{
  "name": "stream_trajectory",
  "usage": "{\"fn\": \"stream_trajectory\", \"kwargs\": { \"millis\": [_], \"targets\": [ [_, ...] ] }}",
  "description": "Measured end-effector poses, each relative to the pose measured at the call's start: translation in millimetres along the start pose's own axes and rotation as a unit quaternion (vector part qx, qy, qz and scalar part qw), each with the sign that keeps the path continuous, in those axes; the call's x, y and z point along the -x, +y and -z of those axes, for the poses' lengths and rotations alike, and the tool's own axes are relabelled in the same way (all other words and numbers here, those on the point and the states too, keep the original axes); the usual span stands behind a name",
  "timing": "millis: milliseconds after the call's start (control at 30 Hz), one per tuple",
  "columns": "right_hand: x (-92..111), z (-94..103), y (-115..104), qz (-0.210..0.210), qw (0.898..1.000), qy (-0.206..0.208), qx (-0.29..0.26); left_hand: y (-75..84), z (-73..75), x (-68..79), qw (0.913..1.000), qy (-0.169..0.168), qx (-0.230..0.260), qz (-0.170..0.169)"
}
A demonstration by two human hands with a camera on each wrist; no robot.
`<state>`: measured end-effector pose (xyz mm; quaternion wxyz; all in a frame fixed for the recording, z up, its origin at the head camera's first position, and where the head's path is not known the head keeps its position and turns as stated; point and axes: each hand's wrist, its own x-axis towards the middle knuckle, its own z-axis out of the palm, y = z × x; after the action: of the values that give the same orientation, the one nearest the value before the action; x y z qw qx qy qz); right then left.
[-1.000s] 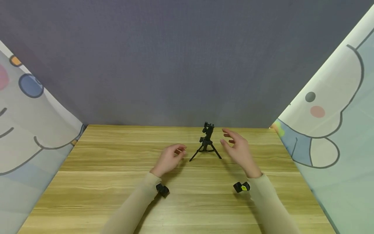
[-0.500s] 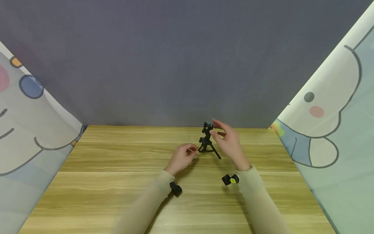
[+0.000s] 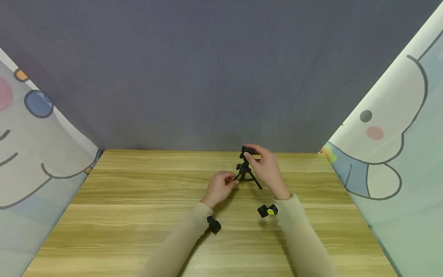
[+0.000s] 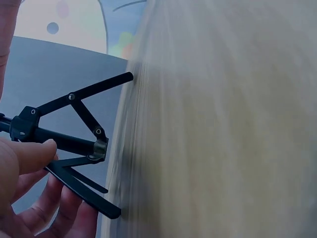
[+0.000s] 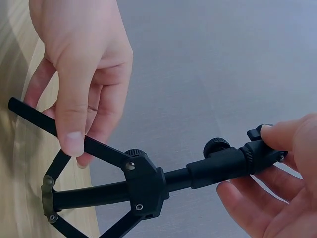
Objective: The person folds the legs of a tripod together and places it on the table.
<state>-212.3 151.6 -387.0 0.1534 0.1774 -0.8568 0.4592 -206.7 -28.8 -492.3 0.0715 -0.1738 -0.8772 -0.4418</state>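
Note:
A small black tripod (image 3: pixel 243 171) stands upright on the wooden table, its legs spread. My left hand (image 3: pixel 219 188) pinches one tripod leg (image 5: pixel 37 118) between thumb and fingers, as the right wrist view shows. Up at the tripod's head, my right hand (image 3: pixel 265 166) holds the top, its thumb (image 5: pixel 277 133) against a small lever and its fingers curled beneath. A round knob (image 5: pixel 216 148) sticks out from the column below that grip. In the left wrist view, the hinged braces (image 4: pixel 86 117) between legs and column show clearly.
The wooden table (image 3: pixel 138 215) ends at a dark grey backdrop (image 3: pixel 194 77) close behind the tripod. Cartoon-printed panels (image 3: pixel 380 127) flank both sides. A black wrist camera (image 3: pixel 214 225) sits on the left sleeve, another camera (image 3: pixel 267 210) on the right.
Both hands have come inward from either side of the tripod. The left now pinches a leg and the right grips the head; the tripod has stayed in place.

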Motion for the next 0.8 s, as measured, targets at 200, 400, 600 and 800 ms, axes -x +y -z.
{"fn": "stream_trajectory", "kwargs": {
  "millis": [200, 400, 600, 800],
  "targets": [
    [-1.1, -1.7, 0.2, 0.004, 1.0, 0.008, 0.008, 3.4, 0.1, -0.3, 0.9998, 0.0, -0.006, 0.019],
    [-3.1, -2.9, -0.5, 0.015, 0.999, 0.025, 0.042, 5.3, -1.0, 0.0, 0.9997, 0.002, -0.008, 0.022],
    [-2.8, -3.7, -2.9, 0.019, 0.998, 0.039, 0.036, 6.3, -3.1, 0.5, 0.9996, 0.017, -0.018, 0.016],
    [-2.7, -5.8, -2.7, 0.018, 0.998, 0.056, 0.029, 10.1, -2.3, 1.0, 0.9992, 0.034, -0.014, 0.018]
  ]
}}
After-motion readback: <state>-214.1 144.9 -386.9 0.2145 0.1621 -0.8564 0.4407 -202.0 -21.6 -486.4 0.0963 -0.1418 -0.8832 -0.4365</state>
